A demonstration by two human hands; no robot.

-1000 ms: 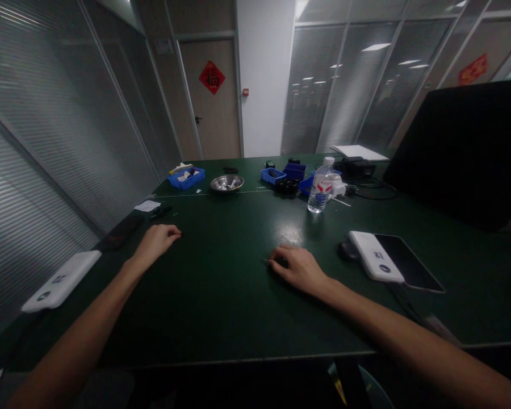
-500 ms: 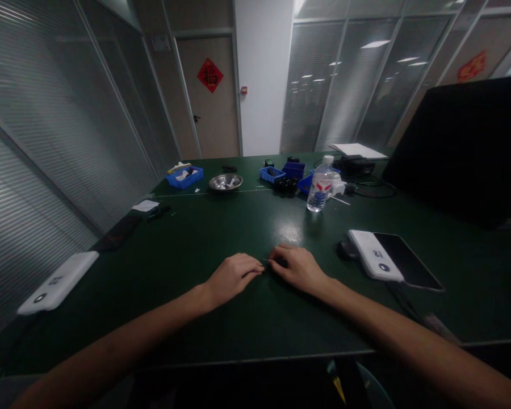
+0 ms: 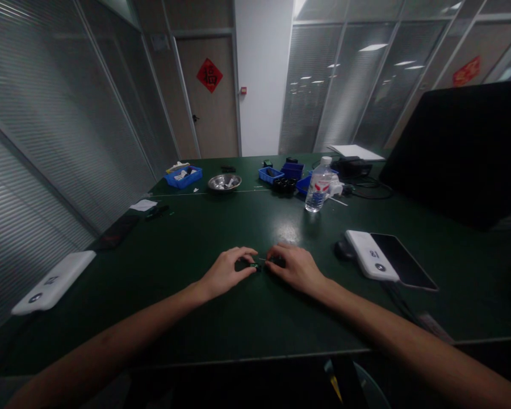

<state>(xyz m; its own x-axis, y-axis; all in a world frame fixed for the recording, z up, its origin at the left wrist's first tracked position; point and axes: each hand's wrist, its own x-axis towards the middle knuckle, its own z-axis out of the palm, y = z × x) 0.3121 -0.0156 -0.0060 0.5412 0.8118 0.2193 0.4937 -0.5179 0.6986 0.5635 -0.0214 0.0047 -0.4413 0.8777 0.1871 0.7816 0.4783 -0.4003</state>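
My left hand (image 3: 227, 271) is over the middle of the table near me. A small green and black part (image 3: 255, 266) lies between its thumb and a bent finger, while the index finger is raised off it. Facing it from the right, my right hand (image 3: 293, 264) has its thumb and index fingertips pinched together. From that pinch a thin, light sliver like a pin or rod (image 3: 262, 259) points left toward the small part. The rest of the sliver is hidden by the fingers, and its kind is too small to make out.
Right of my hands lie a white power bank (image 3: 371, 254) and a dark-screened phone (image 3: 404, 261). A water bottle (image 3: 318, 187), blue bins (image 3: 271, 175) and a metal bowl (image 3: 225, 182) stand farther back. Another white power bank (image 3: 53, 282) is at the left; a black monitor (image 3: 460, 153) at the right.
My left index finger has lifted away from the thumb, bringing the small green and black part into sight. My right hand keeps its pinch almost in place.
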